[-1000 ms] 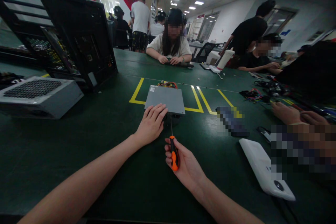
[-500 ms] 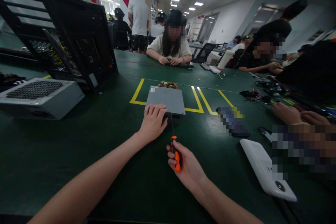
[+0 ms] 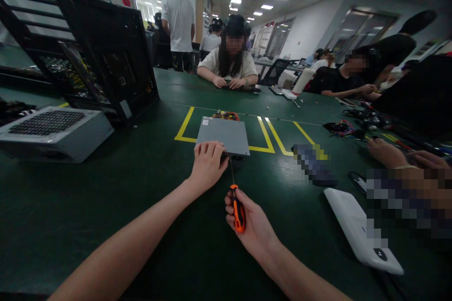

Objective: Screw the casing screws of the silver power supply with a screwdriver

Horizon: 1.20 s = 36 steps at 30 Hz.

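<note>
A grey metal computer power supply (image 3: 226, 132) lies on the green table, with coloured cables (image 3: 226, 115) bunched at its far side. My left hand (image 3: 209, 162) grips its near left corner, fingers laid over the top and thumb down by the near side. In my right hand (image 3: 249, 214) is a screwdriver (image 3: 238, 211) with an orange and black handle, held with fingers wrapped round it. Its thin shaft points away from me to the near side of the power supply. Where the tip meets the box is too small to make out.
Left stand a black computer case (image 3: 106, 56) and another power supply (image 3: 63, 129). Yellow tape (image 3: 183, 124) marks the table. A white device (image 3: 360, 228) lies right, near a co-worker's hands (image 3: 388, 153) and loose cables (image 3: 342, 128). Another person (image 3: 231, 66) sits opposite.
The screwdriver handle has turned in my right hand, showing a different mix of orange and black. My left hand has shifted slightly right and stays on the power supply.
</note>
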Tool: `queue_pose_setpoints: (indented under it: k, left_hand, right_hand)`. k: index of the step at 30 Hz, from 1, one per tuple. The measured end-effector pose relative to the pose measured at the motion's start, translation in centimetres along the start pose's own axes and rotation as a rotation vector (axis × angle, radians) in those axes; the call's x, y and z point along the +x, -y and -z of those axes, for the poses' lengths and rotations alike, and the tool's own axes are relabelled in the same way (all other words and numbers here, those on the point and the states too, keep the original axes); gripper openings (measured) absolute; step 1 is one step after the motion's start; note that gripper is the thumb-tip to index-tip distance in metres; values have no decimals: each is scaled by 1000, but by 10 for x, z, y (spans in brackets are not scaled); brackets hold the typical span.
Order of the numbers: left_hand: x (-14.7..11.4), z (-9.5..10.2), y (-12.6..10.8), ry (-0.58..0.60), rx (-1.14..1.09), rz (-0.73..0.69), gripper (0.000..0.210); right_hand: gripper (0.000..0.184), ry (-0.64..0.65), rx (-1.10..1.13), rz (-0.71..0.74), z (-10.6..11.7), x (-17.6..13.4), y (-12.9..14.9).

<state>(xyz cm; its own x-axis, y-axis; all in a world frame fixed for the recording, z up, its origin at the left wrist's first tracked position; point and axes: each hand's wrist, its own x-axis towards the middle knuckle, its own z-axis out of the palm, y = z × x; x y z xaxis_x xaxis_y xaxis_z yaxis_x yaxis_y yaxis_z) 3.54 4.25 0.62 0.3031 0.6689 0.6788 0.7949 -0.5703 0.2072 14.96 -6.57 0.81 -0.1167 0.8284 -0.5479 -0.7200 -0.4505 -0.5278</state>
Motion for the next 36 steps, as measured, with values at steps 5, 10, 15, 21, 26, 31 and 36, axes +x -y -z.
queue_pose_setpoints:
  k: [5,10,15,21,26,31,36]
  left_hand:
    - [0,-1,0,-4,8,3,18]
    - [0,0,0,-10,-3,-3,16]
    - [0,0,0,-2,-5,1,17]
    - [0,-1,1,-10,-10,3,18]
    - [0,-1,1,3,-2,11,17]
    - [0,-1,0,-12,0,2,17]
    - [0,0,1,-11,-3,1,17]
  right_hand:
    - [24,-3,-2,-52,-1,-2,1]
    - [11,-18,15,-1,-2,-2,1]
    - [23,-26,0,-41,-2,-1,2]
    - [10,-6,45,-9,-2,0,0]
    - [19,-41,2,-47,-3,0,1]
    - [16,-22,27,-34,-4,1,1]
    - [14,-23,18,-20,-3,1,1]
